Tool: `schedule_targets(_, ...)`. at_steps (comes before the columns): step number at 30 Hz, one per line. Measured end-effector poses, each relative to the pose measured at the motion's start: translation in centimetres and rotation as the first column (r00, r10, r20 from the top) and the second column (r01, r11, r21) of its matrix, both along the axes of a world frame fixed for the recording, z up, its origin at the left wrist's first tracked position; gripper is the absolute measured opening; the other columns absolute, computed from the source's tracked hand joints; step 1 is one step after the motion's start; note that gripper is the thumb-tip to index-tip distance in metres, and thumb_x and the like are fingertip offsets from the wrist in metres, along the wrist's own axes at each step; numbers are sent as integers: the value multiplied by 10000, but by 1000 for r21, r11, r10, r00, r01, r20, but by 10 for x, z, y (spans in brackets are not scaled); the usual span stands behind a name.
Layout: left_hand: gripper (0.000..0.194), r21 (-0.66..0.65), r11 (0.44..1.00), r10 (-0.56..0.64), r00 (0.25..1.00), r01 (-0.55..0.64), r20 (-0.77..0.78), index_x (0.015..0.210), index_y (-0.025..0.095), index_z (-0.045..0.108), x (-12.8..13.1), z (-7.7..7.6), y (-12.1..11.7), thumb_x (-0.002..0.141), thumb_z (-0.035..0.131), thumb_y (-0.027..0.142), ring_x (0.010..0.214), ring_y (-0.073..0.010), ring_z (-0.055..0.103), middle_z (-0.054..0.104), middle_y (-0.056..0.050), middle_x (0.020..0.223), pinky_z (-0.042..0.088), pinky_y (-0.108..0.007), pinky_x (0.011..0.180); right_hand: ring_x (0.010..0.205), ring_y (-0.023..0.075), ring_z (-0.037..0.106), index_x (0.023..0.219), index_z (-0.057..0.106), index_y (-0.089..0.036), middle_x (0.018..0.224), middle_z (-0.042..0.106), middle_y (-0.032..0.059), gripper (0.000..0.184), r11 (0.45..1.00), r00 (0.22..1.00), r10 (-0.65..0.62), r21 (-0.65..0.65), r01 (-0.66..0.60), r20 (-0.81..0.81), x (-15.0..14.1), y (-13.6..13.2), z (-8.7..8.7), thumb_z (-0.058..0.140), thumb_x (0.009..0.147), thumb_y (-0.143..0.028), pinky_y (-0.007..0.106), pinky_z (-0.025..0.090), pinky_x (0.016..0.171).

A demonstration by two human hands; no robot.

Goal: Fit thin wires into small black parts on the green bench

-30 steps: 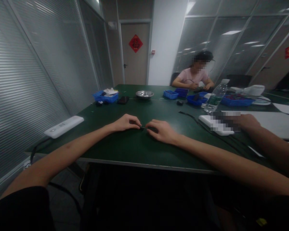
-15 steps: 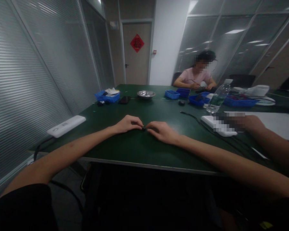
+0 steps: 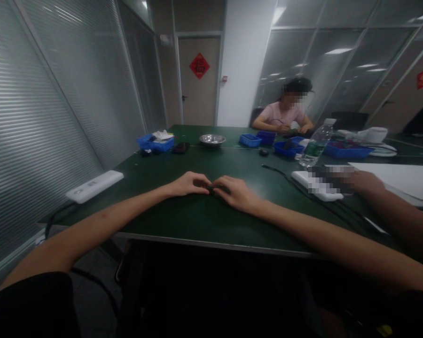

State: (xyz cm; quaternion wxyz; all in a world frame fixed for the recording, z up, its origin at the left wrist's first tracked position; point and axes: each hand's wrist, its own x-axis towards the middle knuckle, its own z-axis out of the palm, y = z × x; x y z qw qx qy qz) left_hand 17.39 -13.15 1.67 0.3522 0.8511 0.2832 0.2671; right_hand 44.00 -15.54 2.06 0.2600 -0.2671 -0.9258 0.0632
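Observation:
My left hand (image 3: 189, 183) and my right hand (image 3: 235, 192) meet above the green table (image 3: 183, 220), their fingertips almost touching. Between them is a small dark piece (image 3: 210, 188), too small and dim to name. The thumb and forefinger of my left hand pinch it from the left. From the right, the bent fingers of my right hand close on the same piece. Parts of it are hidden behind the fingertips.
Beyond my hands stand a metal bowl (image 3: 212, 140), a dark phone (image 3: 181, 148) and several blue trays (image 3: 250, 140). White power strips lie left (image 3: 94, 186) and right (image 3: 312, 184). A water bottle (image 3: 316, 144), another person's arm (image 3: 384, 197) and a seated person (image 3: 285, 115) are at the right.
My fingertips have drawn closer together around the small dark piece, and the right fingers have shifted slightly. The whole view has turned a little. The other person's hand stays near the right power strip.

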Motion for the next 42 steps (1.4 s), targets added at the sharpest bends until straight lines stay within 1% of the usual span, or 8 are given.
schedule_targets(4, 400, 10, 1000, 7, 999, -7, -51, 1189, 174, 747, 0, 0, 4, 882, 769, 429, 861, -171, 621, 684, -57, 967, 486, -293, 764, 921, 201, 653, 1179, 650, -209, 1067, 695, 80, 196, 999, 999, -33, 9, 33, 6, 1, 0, 0, 555, 1036, -303, 316, 487, 805)
schedule_targets(9, 383, 39, 998, -49, 990, 54, -131, 1215, 197, 750, -3, 6, 7, 903, 743, 418, 892, -166, 606, 664, -89, 1136, 471, -285, 757, 919, 203, 653, 1175, 659, -208, 1070, 701, 80, 203, 999, 997, -53, 7, 53, 54, 1, 0, -1, 572, 1025, -315, 310, 475, 802)
schedule_targets(12, 380, 42, 997, -63, 986, 70, -152, 1230, 204, 748, -3, 9, 6, 915, 729, 415, 901, -169, 608, 663, -88, 1136, 472, -288, 765, 912, 200, 655, 1195, 657, -210, 1074, 701, 77, 220, 999, 996, -45, 5, 44, 75, 1, 2, -2, 570, 1026, -321, 305, 473, 794)
schedule_targets(18, 399, 52, 998, -38, 988, 46, -151, 1247, 200, 742, -10, 11, 7, 915, 733, 420, 894, -180, 622, 683, -69, 1021, 478, -297, 773, 868, 189, 646, 1152, 678, -216, 1020, 704, 63, 191, 997, 994, -83, 7, 82, 75, 3, 3, -2, 588, 1006, -299, 291, 458, 765)
schedule_targets(25, 308, 41, 999, -2, 993, 7, -118, 1159, 195, 778, -24, 13, 14, 910, 743, 373, 986, -195, 664, 719, -87, 1128, 510, -313, 864, 833, 180, 637, 1121, 685, -212, 1002, 701, 58, 176, 996, 995, -93, -3, 93, 39, 4, 2, -1, 591, 996, -292, 288, 452, 743)
schedule_targets(31, 309, 74, 997, -15, 996, 21, -87, 1190, 202, 781, -18, 12, 7, 920, 741, 346, 1067, -213, 688, 750, -93, 1154, 509, -347, 960, 871, 194, 646, 1145, 674, -208, 1026, 700, 69, 192, 999, 998, -44, 14, 43, 44, 4, 0, 0, 570, 1013, -301, 304, 472, 780)
schedule_targets(37, 325, 84, 996, 33, 999, -30, -40, 1178, 204, 795, -12, 4, 8, 887, 778, 349, 1032, -219, 712, 776, -96, 1124, 519, -351, 951, 921, 203, 660, 1173, 670, -210, 1070, 700, 80, 203, 1000, 999, -7, 21, 6, 45, 3, 0, -1, 568, 1018, -292, 316, 492, 820)
schedule_targets(42, 319, 101, 995, 4, 999, 0, -36, 1189, 204, 790, -7, 1, 7, 898, 766, 333, 1053, -217, 706, 771, -96, 1140, 517, -342, 951, 922, 199, 661, 1193, 668, -218, 1085, 699, 78, 216, 999, 998, 1, 37, -3, 59, 2, -1, -1, 571, 1014, -292, 306, 494, 809)
